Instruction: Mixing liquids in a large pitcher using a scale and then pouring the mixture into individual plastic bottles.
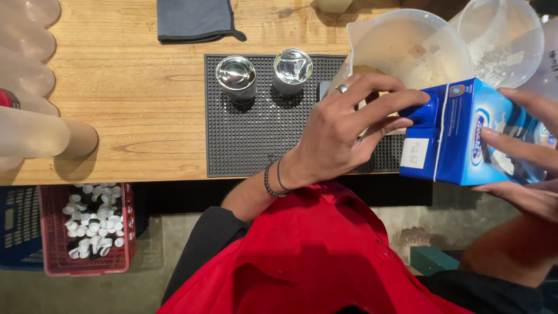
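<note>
My right hand (526,154) holds a blue and white drink carton (459,136) tilted on its side at the right, above the counter's front edge. My left hand (349,131), with a ring and wrist bands, reaches across, and its fingertips grip the blue cap at the carton's top. Just behind the hands stands a large clear plastic jug (407,43). Two small steel cups (235,75) (292,68) stand on a black rubber mat (256,139) to the left of my hands.
A second clear jug (505,35) stands at the back right. A grey cloth (195,20) lies at the wooden counter's far edge. Frosted plastic bottles (35,134) lie at the left. Below the counter sits a red basket (46,232) of white caps.
</note>
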